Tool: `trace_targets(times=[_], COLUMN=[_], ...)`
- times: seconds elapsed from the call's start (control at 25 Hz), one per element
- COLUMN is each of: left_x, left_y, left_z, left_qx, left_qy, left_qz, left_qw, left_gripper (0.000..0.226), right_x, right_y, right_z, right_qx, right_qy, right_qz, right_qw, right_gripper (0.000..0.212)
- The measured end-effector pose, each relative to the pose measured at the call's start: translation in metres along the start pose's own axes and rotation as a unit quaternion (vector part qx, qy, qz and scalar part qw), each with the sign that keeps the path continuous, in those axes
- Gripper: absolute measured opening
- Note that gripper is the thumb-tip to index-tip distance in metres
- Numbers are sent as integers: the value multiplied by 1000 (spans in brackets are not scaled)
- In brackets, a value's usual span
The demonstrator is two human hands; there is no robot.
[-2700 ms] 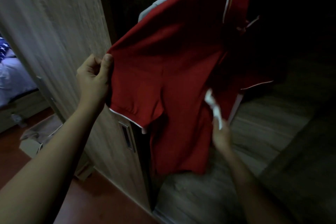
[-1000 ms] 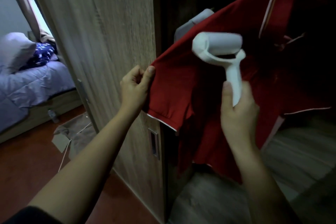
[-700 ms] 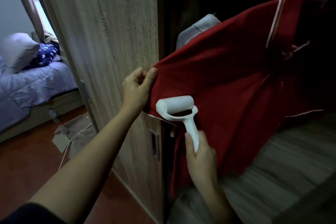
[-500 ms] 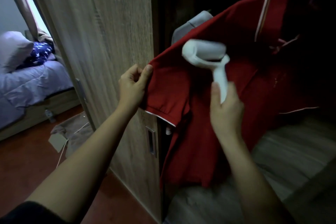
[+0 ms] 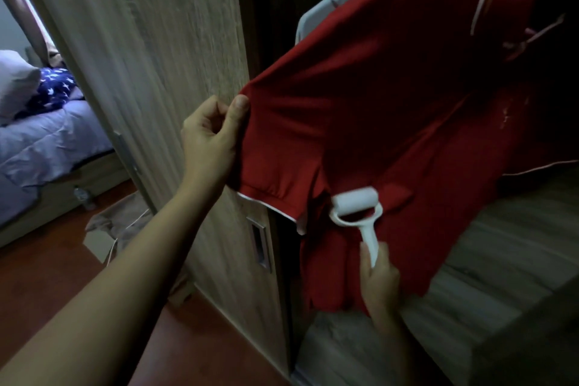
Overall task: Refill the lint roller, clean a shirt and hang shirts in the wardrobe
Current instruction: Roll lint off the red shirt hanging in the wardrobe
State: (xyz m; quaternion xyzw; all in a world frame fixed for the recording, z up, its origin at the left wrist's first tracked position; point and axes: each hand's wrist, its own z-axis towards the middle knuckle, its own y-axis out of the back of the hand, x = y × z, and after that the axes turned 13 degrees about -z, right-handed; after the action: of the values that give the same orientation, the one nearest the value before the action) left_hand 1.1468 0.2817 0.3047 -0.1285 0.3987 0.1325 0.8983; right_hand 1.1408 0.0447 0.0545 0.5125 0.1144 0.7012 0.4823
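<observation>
While pinching the sleeve of a red shirt (image 5: pixel 376 122) at centre frame with the left hand (image 5: pixel 210 138), grips a white lint roller (image 5: pixel 357 207) by its handle in the right hand (image 5: pixel 377 279), lower right, roller head against the fabric just below that sleeve. Stretches the shirt across the dark opening beside a wooden wardrobe door (image 5: pixel 150 56). Shows a bed (image 5: pixel 47 141) at far left.

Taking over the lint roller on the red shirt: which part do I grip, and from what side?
Grip the lint roller by its slim straight handle from below, on the near side, where the right hand holds it. The handle hangs down, free of the red shirt; the roll lies against the cloth, so it likely offers no clean hold.
</observation>
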Motion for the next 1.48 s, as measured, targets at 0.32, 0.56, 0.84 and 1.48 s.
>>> trace_targets(times=[0.32, 0.56, 0.84, 1.48], left_x=[1, -2, -4, -1], left_y=[3, 2, 3, 4], left_z=[3, 2, 2, 3], left_qx=[14, 7, 7, 2], left_qy=[-20, 0, 2, -2], left_qz=[17, 15, 14, 23], left_qw=[1000, 1000, 1000, 1000], left_gripper=[39, 40, 41, 40], right_x=[-22, 73, 64, -10], right_y=[-15, 99, 111, 145], right_z=[-3, 91, 98, 168], right_qx=[75, -116, -178, -177], right_qy=[-84, 1, -29, -83], right_qz=[-45, 128, 121, 73], right_qw=[993, 985, 976, 978], right_gripper=[42, 34, 33, 36])
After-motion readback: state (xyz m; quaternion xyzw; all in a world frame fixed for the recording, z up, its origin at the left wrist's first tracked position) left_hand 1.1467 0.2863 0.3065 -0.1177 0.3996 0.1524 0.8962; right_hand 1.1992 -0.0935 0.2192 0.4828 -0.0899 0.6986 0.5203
